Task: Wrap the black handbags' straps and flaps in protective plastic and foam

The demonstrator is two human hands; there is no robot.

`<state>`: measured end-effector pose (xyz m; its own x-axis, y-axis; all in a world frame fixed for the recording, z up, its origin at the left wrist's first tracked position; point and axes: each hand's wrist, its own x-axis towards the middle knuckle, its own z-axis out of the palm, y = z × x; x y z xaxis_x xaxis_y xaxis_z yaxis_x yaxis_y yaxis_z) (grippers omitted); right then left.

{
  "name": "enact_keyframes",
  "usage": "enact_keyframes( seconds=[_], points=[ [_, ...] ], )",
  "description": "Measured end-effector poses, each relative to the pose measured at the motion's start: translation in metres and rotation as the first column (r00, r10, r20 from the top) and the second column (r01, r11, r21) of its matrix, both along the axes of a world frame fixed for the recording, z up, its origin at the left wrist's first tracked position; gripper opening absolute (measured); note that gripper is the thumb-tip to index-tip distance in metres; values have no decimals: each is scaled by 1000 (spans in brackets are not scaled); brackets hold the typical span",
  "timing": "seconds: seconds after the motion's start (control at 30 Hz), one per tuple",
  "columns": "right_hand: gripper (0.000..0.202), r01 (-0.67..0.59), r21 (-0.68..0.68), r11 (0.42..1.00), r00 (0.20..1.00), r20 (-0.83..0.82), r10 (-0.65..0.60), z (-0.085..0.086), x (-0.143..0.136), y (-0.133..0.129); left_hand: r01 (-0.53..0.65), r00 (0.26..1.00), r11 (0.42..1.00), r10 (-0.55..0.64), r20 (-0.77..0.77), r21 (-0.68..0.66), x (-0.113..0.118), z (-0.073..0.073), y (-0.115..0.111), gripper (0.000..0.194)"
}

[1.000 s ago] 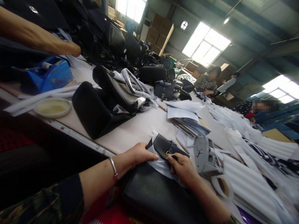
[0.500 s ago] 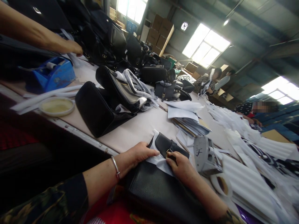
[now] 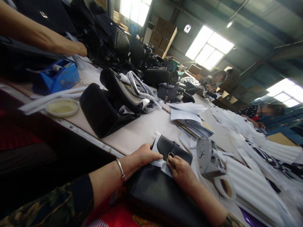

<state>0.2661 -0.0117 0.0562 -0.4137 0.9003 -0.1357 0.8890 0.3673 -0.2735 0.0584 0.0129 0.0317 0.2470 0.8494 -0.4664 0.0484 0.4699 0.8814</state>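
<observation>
The black leather handbag (image 3: 156, 195) lies against my lap at the near edge of the table (image 3: 142, 129), its flap (image 3: 169, 148) pointing away from me toward twelve o'clock. A sheet of white wrapping paper (image 3: 159, 163) is tucked under the flap, and a small gold buckle (image 3: 169, 156) sits on the strap where flap meets body.

My left hand (image 3: 144, 156) lies flat on the bag at about ten o'clock from the buckle, fingers stretched out and pressing the paper down, gripping nothing. A silver bangle (image 3: 121, 169) rings that wrist. My right hand (image 3: 181, 169) is curled with the fingertips pinched at the buckle; whether they close on the metal or on the paper I cannot tell.

At two o'clock from the bag stands a grey tape dispenser (image 3: 207, 157), with a roll of tape (image 3: 224, 188) just beside it at four o'clock. A stack of paper sheets (image 3: 189, 121) lies farther off at one o'clock. At eleven o'clock several black handbags (image 3: 104, 110) are heaped together. Toward ten o'clock sit a round shallow dish (image 3: 62, 107) and a blue tape dispenser (image 3: 59, 77), with another person's arm (image 3: 42, 39) reaching over them.
</observation>
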Motion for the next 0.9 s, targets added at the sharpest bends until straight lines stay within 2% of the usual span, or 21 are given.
enact_keyframes(
  seconds=[0.27,0.43,0.53,0.67,0.83,0.9],
  points=[
    [29,-8,-11,1000,998,63,9,5,3,-5,31,998,998,-28,-52,48,-9,-1,-4,41],
    [47,-13,34,999,997,77,10,10,7,-15,29,998,997,-25,-60,65,-16,1,-5,43],
    [46,27,79,996,999,20,-29,13,13,-19,32,999,998,-30,-30,54,-18,-2,-4,48],
    [34,65,119,991,994,-100,-53,22,26,-19,46,998,999,-47,31,28,-20,-5,0,51],
    [35,134,224,965,972,-221,-84,33,51,-17,96,978,994,-84,189,-54,-14,6,15,56],
    [40,123,189,974,975,-208,-82,32,56,-19,116,970,989,-93,227,-91,-9,10,24,61]
  ],
)
